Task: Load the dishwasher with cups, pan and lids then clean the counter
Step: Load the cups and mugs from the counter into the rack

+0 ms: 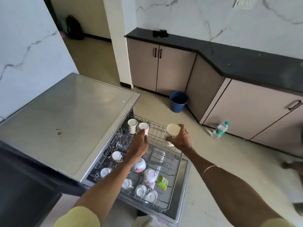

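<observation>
The dishwasher's wire rack [170,163] is pulled out over the open door. My left hand [139,143] grips a white patterned cup [144,127] at the rack's far end, beside another white cup [132,125] standing there. My right hand [181,139] holds a third white dotted cup [172,130] above the rack's far right side, its opening turned toward me. Several white cups and bowls [150,175] sit upside down in the near part of the rack, with a green plastic piece [162,182] beside them.
The dishwasher's steel top [65,122] lies to the left. A blue bucket [178,101] and a plastic water bottle [219,129] stand on the floor ahead. A dark counter [246,61] over beige cabinets runs along the right, with a black object [160,33] on it.
</observation>
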The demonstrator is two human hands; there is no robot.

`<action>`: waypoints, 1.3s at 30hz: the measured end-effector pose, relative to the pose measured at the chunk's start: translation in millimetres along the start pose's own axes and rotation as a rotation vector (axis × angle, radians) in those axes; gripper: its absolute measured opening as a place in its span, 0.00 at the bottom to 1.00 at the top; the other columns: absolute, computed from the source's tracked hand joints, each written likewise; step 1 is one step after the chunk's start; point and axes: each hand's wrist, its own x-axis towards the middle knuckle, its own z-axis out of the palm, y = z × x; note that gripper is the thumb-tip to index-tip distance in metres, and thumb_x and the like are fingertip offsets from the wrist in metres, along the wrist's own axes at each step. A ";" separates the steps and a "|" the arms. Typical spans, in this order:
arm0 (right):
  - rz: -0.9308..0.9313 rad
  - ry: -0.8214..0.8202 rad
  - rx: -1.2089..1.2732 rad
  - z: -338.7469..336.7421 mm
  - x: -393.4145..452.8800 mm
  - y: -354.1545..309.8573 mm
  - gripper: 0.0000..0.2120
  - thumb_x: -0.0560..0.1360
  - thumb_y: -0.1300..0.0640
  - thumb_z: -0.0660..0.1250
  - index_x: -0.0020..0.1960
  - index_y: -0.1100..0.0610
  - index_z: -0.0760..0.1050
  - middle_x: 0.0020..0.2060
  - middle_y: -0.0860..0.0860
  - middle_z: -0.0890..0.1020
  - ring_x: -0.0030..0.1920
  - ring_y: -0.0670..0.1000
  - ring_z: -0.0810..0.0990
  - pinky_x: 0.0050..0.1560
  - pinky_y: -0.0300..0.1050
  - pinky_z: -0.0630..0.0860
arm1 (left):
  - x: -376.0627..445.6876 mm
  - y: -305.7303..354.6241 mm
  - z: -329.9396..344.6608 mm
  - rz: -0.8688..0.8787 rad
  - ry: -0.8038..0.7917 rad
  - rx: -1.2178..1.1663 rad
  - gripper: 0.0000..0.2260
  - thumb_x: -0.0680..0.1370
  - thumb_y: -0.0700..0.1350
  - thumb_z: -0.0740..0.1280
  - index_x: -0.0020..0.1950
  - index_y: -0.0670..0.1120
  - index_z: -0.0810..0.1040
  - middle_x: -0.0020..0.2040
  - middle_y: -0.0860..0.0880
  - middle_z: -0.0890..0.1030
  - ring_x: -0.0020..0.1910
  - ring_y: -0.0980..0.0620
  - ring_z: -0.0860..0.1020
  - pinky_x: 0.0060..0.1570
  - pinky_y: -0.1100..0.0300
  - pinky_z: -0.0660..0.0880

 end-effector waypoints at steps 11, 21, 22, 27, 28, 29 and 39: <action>0.113 -0.131 0.056 55.8 79.5 26.9 0.43 0.61 0.50 0.82 0.69 0.60 0.64 0.60 0.60 0.77 0.59 0.61 0.76 0.51 0.49 0.72 | 35.1 -41.1 43.9 -0.177 -0.045 0.051 0.18 0.84 0.40 0.56 0.74 0.42 0.66 0.47 0.44 0.79 0.32 0.57 0.71 0.27 0.70 0.71; 0.217 -0.245 0.069 161.9 157.8 70.0 0.45 0.60 0.52 0.82 0.69 0.61 0.62 0.64 0.61 0.67 0.61 0.63 0.72 0.59 0.55 0.75 | 66.2 -72.4 117.5 -0.417 -0.031 0.075 0.12 0.84 0.43 0.55 0.67 0.43 0.69 0.41 0.50 0.72 0.28 0.60 0.70 0.19 0.67 0.64; 0.218 -0.255 0.070 174.0 159.8 71.7 0.46 0.60 0.53 0.82 0.70 0.62 0.61 0.65 0.62 0.65 0.62 0.64 0.72 0.62 0.56 0.74 | 66.9 -74.1 125.9 -0.438 -0.042 0.073 0.11 0.84 0.43 0.55 0.66 0.43 0.69 0.42 0.50 0.72 0.29 0.60 0.69 0.19 0.67 0.64; 0.195 -0.293 0.053 220.0 168.8 76.4 0.44 0.63 0.57 0.80 0.72 0.58 0.60 0.71 0.65 0.58 0.66 0.66 0.69 0.63 0.57 0.72 | 68.2 -78.5 155.3 -0.506 -0.067 0.032 0.09 0.84 0.42 0.55 0.62 0.43 0.70 0.42 0.49 0.72 0.30 0.61 0.69 0.23 0.67 0.68; 0.203 -0.296 0.053 225.3 171.1 76.2 0.44 0.63 0.58 0.79 0.73 0.57 0.59 0.72 0.65 0.57 0.67 0.67 0.67 0.65 0.60 0.72 | 68.5 -79.3 156.2 -0.506 -0.061 0.023 0.10 0.84 0.42 0.55 0.63 0.42 0.70 0.42 0.50 0.72 0.30 0.60 0.69 0.23 0.66 0.68; 0.214 -0.297 0.045 231.8 174.1 77.6 0.45 0.62 0.58 0.79 0.73 0.55 0.59 0.73 0.65 0.55 0.68 0.67 0.66 0.66 0.62 0.71 | 69.2 -81.9 157.0 -0.504 -0.044 0.018 0.11 0.84 0.42 0.55 0.64 0.42 0.70 0.42 0.49 0.72 0.32 0.60 0.70 0.23 0.66 0.68; 0.264 -0.244 0.034 259.1 181.9 79.2 0.50 0.64 0.54 0.79 0.77 0.54 0.54 0.73 0.64 0.57 0.67 0.64 0.70 0.65 0.59 0.72 | 64.0 -112.1 139.2 -0.568 -0.007 -0.009 0.15 0.85 0.45 0.54 0.70 0.43 0.69 0.44 0.48 0.76 0.33 0.58 0.74 0.23 0.68 0.70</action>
